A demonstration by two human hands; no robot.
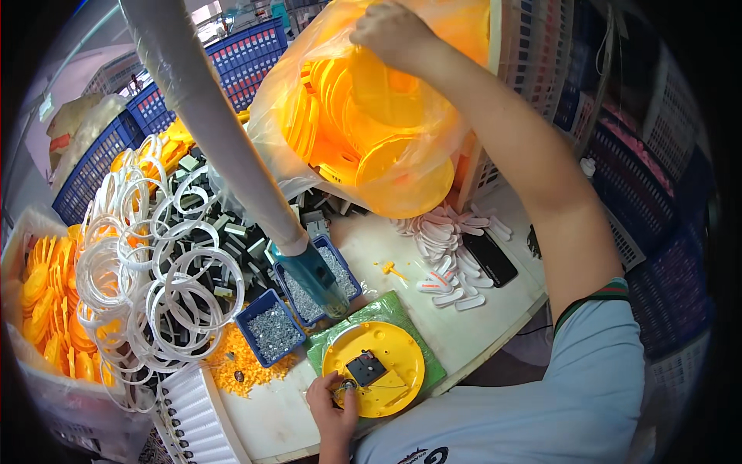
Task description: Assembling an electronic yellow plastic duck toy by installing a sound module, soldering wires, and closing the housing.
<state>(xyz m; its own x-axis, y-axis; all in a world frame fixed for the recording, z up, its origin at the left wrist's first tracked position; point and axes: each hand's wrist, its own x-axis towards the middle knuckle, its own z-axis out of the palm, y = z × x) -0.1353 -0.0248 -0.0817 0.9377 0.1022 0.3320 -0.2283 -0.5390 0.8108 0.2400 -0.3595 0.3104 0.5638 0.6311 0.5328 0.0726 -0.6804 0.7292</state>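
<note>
A yellow round plastic clock-like case lies on a green pad at the front of the table. Set in its middle is a black square module with thin wires. My left hand grips the case's near left edge, thumb on top beside a small round metal part. Far off, my right arm reaches up to a clear plastic bag full of yellow round parts. There my right hand is closed at the upper edge of a yellow disc; its fingertips are partly hidden.
White rings pile up at left, beside a bag of yellow parts. Blue bins hold small metal pieces. A padded post slants across the table. White flat pieces and a black phone lie right.
</note>
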